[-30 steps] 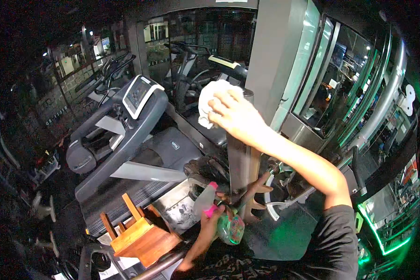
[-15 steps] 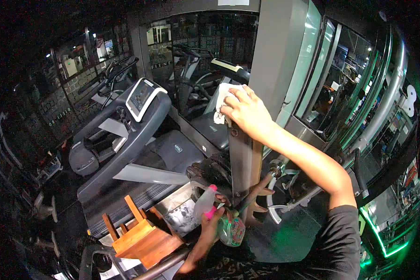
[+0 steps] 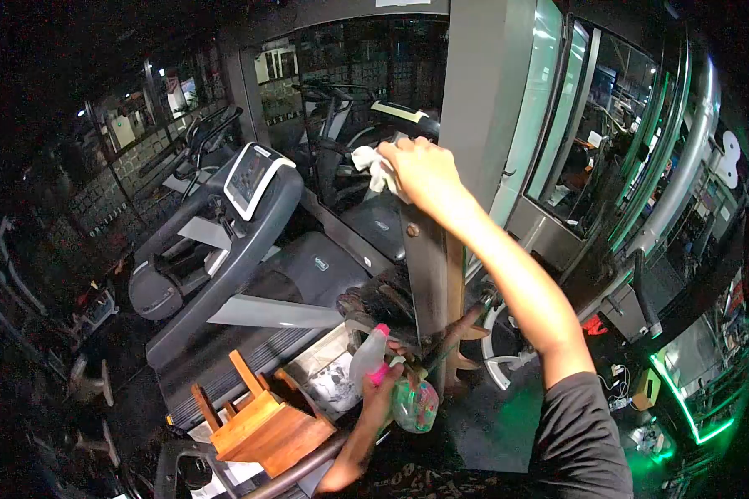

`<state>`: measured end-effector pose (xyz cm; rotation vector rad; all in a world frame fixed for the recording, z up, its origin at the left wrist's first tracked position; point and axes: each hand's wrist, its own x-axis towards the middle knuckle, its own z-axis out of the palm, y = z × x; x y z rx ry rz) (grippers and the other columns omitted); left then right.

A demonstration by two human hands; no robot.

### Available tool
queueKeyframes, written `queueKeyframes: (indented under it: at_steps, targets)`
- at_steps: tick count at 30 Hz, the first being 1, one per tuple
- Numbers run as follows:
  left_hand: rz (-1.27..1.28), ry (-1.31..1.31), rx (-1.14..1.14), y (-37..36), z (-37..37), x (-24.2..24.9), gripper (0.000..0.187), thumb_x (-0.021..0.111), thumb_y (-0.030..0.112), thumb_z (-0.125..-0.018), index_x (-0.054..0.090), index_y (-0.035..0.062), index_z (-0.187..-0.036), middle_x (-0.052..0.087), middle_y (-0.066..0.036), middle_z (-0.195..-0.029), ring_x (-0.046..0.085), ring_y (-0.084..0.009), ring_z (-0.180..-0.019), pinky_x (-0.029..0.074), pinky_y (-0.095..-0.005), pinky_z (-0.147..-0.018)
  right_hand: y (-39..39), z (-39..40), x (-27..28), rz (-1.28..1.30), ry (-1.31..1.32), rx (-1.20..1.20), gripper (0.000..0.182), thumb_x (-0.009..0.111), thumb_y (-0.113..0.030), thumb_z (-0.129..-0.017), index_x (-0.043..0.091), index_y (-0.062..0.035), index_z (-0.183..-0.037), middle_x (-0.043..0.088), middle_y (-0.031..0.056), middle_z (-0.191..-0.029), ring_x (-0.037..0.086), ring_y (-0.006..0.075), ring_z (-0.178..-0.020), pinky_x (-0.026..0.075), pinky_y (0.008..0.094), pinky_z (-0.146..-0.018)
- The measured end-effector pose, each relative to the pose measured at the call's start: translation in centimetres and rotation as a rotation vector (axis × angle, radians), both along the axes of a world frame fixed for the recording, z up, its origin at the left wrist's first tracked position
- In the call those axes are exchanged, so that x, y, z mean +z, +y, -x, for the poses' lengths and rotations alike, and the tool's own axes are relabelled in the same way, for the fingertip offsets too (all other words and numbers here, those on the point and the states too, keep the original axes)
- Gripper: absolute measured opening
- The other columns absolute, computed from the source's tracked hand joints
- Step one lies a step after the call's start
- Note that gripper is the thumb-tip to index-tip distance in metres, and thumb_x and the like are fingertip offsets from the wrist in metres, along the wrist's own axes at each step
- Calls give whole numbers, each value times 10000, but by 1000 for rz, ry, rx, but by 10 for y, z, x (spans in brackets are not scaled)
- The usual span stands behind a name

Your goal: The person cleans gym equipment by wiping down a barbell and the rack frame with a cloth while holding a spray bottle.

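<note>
My right hand [image 3: 420,170] is raised at the upper middle, its fingers closed on a crumpled white cloth [image 3: 373,166] at the top of a dark upright post [image 3: 424,266]. Low in the view, my left hand [image 3: 380,392] is wrapped round bottles at about chest height. One is a translucent bottle with a pink cap and pink collar [image 3: 367,359]. Beside it is a clear bottle with a colourful label [image 3: 416,406], close against the fingers; how it is held is partly hidden.
A treadmill [image 3: 266,216] with a white-framed console stands at the left. Below it is a wooden stool [image 3: 279,428]. A grey pillar [image 3: 478,100] and a glass panel rise behind the post. Gym machines with metal tubes [image 3: 674,183] and green lights are at the right.
My right hand has shifted slightly left and up with the cloth, which now sticks out to the left of the fingers. My left hand still holds the bottles in nearly the same place.
</note>
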<state>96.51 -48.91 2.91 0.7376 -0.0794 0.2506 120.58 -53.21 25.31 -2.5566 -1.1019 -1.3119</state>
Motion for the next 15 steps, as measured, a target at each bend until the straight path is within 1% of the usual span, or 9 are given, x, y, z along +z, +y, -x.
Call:
queueKeyframes:
  at_steps: [2, 3, 5, 6, 8, 10, 12, 14, 15]
  targets:
    - [9, 0, -20, 2, 2, 3, 342, 623, 133, -865, 457, 78, -1159, 537, -66, -1046, 578, -166, -751, 500, -304, -609, -11, 21, -14, -17, -164, 109, 194, 580, -172, -762, 630, -110, -939, 638, 109, -1009, 572, 300, -1082, 466, 445, -900]
    - [17, -1, -39, 4, 4, 5, 350, 623, 132, -866, 456, 78, -1168, 539, -60, -1055, 576, -163, -778, 505, -304, -625, -17, 31, -25, -18, -159, 111, 194, 580, -172, -762, 630, -110, -939, 638, 109, -1009, 572, 300, -1082, 466, 445, -900]
    - [6, 2, -27, 6, 7, 9, 349, 617, 127, -869, 454, 79, -1174, 538, -57, -1061, 573, -161, -794, 505, -302, -630, -29, 52, -46, -41, -165, 73, 287, 564, -151, -754, 627, -73, -1022, 583, 140, -1190, 451, 312, -1244, 351, 445, -1039]
    - [-4, -2, -17, 7, 8, 10, 349, 612, 123, -872, 452, 80, -1179, 538, -53, -1067, 570, -160, -809, 505, -300, -635, -38, 60, -58, -39, -165, 74, 287, 564, -151, -754, 627, -73, -1022, 583, 140, -1190, 451, 312, -1244, 351, 445, -1039]
    - [-7, 36, -6, 8, 11, 8, 345, 610, 124, -874, 455, 80, -1178, 539, -53, -1065, 570, -161, -809, 501, -297, -633, -60, 74, -84, 101, -128, -23, 347, 552, -141, -768, 611, -46, -1097, 559, 157, -1250, 442, 318, -1266, 328, 449, -1063]
    - [-7, 76, 11, 7, 12, 6, 340, 607, 125, -876, 457, 81, -1178, 540, -53, -1063, 569, -162, -809, 498, -294, -631, -77, 88, -118, 171, -18, -67, 352, 549, -145, -772, 605, -45, -1104, 568, 149, -1237, 455, 314, -1257, 333, 457, -1058]
    - [34, 21, 28, 6, 10, 3, 318, 594, 105, -884, 459, 85, -1171, 542, -67, -1054, 573, -167, -765, 495, -299, -609, -91, 104, -149, 238, 32, -99, 326, 545, -141, -778, 614, -52, -1084, 591, 143, -1208, 483, 312, -1232, 336, 451, -1057]
    - [19, 15, 13, 7, 9, -7, 316, 576, 74, -895, 453, 80, -1186, 550, -65, -1045, 575, -159, -731, 490, -297, -617, -102, 111, -180, 289, 113, -81, 279, 550, -139, -775, 627, -60, -1031, 610, 142, -1182, 511, 308, -1205, 331, 446, -1061]
    - [0, 4, -9, 8, 10, -6, 317, 559, 44, -906, 448, 74, -1201, 558, -63, -1036, 576, -150, -698, 486, -296, -625, -105, 116, -183, 300, 129, -63, 275, 549, -119, -755, 641, -67, -1009, 651, 128, -1063, 544, 286, -1166, 369, 428, -1026]
